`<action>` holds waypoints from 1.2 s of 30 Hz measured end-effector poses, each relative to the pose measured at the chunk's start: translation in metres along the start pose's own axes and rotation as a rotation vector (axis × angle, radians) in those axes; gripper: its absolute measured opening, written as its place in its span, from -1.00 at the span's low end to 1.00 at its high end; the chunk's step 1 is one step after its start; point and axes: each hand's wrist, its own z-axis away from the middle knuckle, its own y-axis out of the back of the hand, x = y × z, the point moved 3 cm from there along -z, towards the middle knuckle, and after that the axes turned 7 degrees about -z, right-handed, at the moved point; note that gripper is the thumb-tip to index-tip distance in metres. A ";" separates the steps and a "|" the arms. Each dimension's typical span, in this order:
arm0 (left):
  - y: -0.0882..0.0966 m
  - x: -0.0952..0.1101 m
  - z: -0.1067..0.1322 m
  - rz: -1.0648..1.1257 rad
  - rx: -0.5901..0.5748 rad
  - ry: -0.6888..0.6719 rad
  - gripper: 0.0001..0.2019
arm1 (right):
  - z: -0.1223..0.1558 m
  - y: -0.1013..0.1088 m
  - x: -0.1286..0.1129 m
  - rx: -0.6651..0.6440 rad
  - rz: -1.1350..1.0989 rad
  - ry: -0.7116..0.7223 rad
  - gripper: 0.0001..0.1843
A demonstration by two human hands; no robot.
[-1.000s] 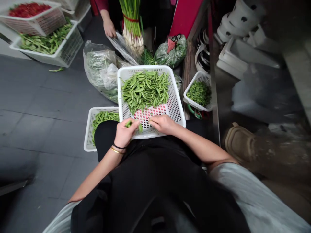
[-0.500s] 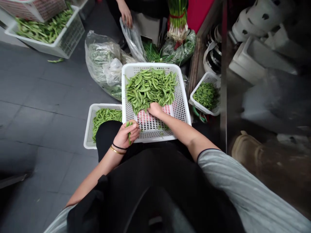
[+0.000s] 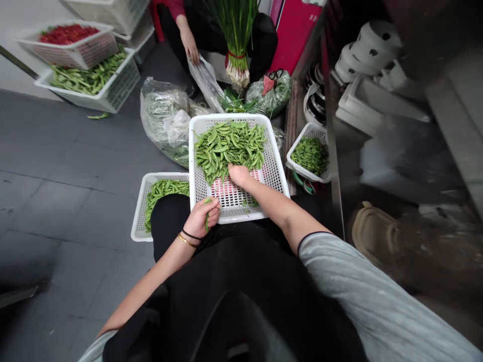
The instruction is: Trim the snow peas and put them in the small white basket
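A white perforated basket (image 3: 277, 173) rests on my lap, with a heap of green pea pods (image 3: 230, 146) at its far side. My left hand (image 3: 204, 217) is closed around a few pea pods at the basket's near left corner; a pod's end sticks out past the thumb. At the near edge of the heap, my right hand (image 3: 239, 176) has its fingers curled in against the pods. Its fingertips are hidden, so what they pinch cannot be made out. Small green scraps (image 3: 249, 201) lie on the basket floor near my right forearm.
Beside my left knee stands another white basket (image 3: 139, 213) of pods. Bagged greens (image 3: 166, 118) lie beyond. Another person's hand (image 3: 190, 48) touches a plastic bag near upright spring onions (image 3: 237, 55). A basket of leafy greens (image 3: 309, 156) sits right, and stacked baskets (image 3: 109, 100) far left.
The view has tilted up, showing more of the far side and a basket of red peppers. My left hand still grips pods, and my right hand stays at the heap's edge.
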 end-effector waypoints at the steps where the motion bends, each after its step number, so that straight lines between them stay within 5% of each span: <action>1: 0.001 0.000 0.002 0.001 0.010 -0.005 -0.74 | -0.002 0.001 -0.002 0.000 0.009 0.013 -0.62; 7: 0.004 -0.001 -0.002 0.030 0.036 0.016 -0.75 | 0.031 0.020 0.000 0.073 0.003 0.067 -0.72; 14: -0.009 -0.006 -0.011 -0.028 0.090 -0.044 -0.64 | 0.136 0.023 -0.022 0.236 -0.770 0.329 -0.82; 19: -0.010 -0.005 -0.003 0.004 0.082 -0.081 -0.66 | 0.165 0.024 -0.038 0.254 -0.734 0.501 -0.82; 22: -0.009 -0.004 0.002 -0.036 0.077 -0.100 -0.68 | 0.162 0.028 -0.037 0.106 -0.855 0.414 -0.86; 30: -0.018 -0.003 0.008 -0.144 -0.017 -0.160 -0.71 | 0.157 0.014 -0.028 -0.355 -1.490 -0.121 -0.78; 32: -0.018 -0.001 0.008 -0.159 -0.021 -0.157 -0.72 | 0.153 0.017 -0.022 -0.342 -1.542 -0.139 -0.76; 36: -0.014 0.000 0.007 -0.171 -0.066 -0.055 -0.73 | 0.142 0.039 0.005 -0.049 -1.520 -0.114 -0.74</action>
